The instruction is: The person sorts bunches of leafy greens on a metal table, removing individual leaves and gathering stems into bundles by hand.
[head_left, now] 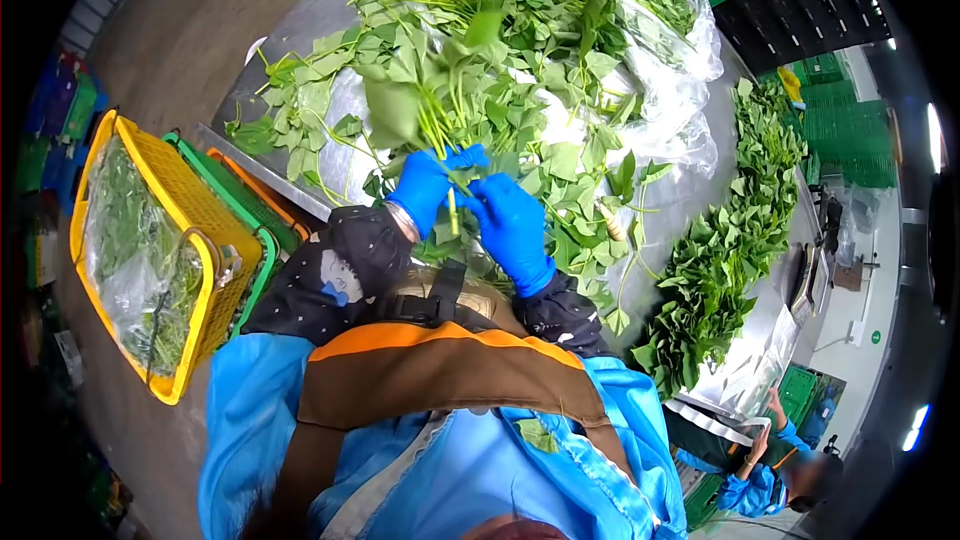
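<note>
My left hand (425, 185), in a blue glove, is closed around the stems of a small bunch of leafy greens (432, 120). The leaves point away from me and are partly blurred, while the cut stem ends stick out below the fingers. Close beside it, my right hand (512, 225), also blue-gloved, pinches at the lower stems with its fingertips. Under and beyond both hands lies a loose heap of the same greens (540, 70), spread over the metal table (665, 205).
Clear plastic bags (665, 125) lie among the greens. A long row of greens (715, 250) runs along the table's right side. At left stands a yellow basket (235, 275) of bagged greens, beside a green crate (265, 270). Another person (760, 485) works at lower right.
</note>
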`<state>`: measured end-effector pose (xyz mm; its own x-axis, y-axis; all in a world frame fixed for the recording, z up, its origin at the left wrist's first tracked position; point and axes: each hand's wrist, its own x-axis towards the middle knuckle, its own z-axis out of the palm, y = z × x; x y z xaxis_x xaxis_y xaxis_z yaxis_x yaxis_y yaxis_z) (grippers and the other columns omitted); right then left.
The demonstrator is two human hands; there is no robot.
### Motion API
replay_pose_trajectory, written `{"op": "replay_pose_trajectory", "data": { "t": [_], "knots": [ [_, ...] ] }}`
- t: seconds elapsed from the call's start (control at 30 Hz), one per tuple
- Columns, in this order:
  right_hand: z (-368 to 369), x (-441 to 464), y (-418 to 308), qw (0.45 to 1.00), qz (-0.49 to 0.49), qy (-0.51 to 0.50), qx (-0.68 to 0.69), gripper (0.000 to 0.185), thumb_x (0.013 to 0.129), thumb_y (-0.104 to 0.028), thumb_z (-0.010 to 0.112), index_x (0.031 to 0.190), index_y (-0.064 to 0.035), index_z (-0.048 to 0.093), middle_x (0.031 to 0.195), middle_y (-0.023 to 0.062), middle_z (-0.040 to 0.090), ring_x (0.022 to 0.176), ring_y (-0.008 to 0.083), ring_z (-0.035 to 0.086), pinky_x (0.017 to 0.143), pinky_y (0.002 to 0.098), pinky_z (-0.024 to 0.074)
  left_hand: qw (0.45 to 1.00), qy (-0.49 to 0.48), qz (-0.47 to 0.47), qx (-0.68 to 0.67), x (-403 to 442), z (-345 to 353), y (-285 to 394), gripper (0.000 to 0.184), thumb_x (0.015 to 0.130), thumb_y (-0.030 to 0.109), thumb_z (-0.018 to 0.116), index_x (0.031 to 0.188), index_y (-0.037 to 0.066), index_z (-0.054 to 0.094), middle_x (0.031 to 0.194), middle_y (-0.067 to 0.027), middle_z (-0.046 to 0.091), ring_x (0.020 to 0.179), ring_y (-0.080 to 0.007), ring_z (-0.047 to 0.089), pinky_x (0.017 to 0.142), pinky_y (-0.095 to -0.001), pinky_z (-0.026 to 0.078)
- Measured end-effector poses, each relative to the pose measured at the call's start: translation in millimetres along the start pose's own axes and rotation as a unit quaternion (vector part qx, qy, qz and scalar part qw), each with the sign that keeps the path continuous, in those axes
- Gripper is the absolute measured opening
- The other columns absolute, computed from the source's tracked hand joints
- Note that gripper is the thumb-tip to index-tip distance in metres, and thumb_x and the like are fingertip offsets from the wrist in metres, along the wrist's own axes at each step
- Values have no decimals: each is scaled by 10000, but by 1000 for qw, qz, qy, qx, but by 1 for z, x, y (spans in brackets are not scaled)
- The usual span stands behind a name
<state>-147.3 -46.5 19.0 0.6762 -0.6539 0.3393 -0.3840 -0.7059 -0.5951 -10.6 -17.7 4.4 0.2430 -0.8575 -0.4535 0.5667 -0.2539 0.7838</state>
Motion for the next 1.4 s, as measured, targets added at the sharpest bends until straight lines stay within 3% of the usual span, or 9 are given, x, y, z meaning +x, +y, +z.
{"op": "replay_pose_trajectory", "data": {
  "t": [0.23,0.33,0.53,0.67,0.87,1.03,1.1,1.2,1.4],
  "knots": [
    [-28,-24,12,942,119,64,307,125,775,-131,573,884,-72,562,837,74,567,740,199,554,647,305,436,996,17,87,32,27,-56,14,348,869,322,504,1050,31,566,945,-40,628,423,-12,276,378,-186,223],
    [-47,-10,33,608,325,238,685,283,827,-118,503,1100,-43,510,997,63,567,814,129,532,746,266,428,997,-45,-10,-68,11,-59,23,397,870,320,501,1138,26,510,1007,-58,607,432,-16,281,391,-178,234],
    [-14,11,-4,893,218,-66,389,538,754,-141,632,1241,-60,419,1076,48,549,705,72,489,643,224,418,998,-23,2,-50,-7,-42,16,389,865,287,516,1140,13,505,989,-52,615,438,-13,326,391,-161,254],
    [13,13,-8,816,324,-206,431,308,757,-167,639,1044,-65,592,824,16,620,601,78,520,562,238,432,997,-18,13,-78,-4,-39,11,392,878,304,493,1142,14,510,940,-17,616,441,-20,318,407,-176,267],
    [-1,-35,14,928,140,-258,228,153,774,-144,619,905,-75,659,710,-8,610,583,50,506,525,215,421,983,44,91,-156,12,-83,28,407,852,357,526,1108,40,533,987,-49,612,547,-46,437,502,-195,363],
    [-29,-37,30,906,233,-217,279,178,767,-160,629,917,-68,653,712,14,615,575,60,519,505,212,406,980,-25,16,-197,-27,-86,0,409,871,253,495,1138,-52,444,1138,-194,511,1052,-278,510,910,-392,417],
    [-39,-20,18,881,316,-141,321,191,763,-215,632,892,-76,657,782,95,636,582,195,568,554,262,436,982,-46,-43,-177,-62,-78,-18,421,881,261,477,1134,-72,435,1200,-200,469,1044,-258,517,907,-346,425],
    [-11,-11,38,944,298,-96,104,213,772,-275,608,848,-83,659,776,103,629,605,217,581,559,287,441,966,-119,-144,-181,-89,-87,-30,355,893,244,460,1141,-10,451,799,-92,571,563,-117,484,537,-232,406],
    [38,-10,39,953,268,-127,-68,244,716,-349,607,734,-107,623,700,83,609,629,265,590,562,350,455,976,-82,-103,-174,-101,-88,-6,290,896,256,442,1105,67,509,487,17,360,363,-77,290,390,-214,237]
  ]
}}
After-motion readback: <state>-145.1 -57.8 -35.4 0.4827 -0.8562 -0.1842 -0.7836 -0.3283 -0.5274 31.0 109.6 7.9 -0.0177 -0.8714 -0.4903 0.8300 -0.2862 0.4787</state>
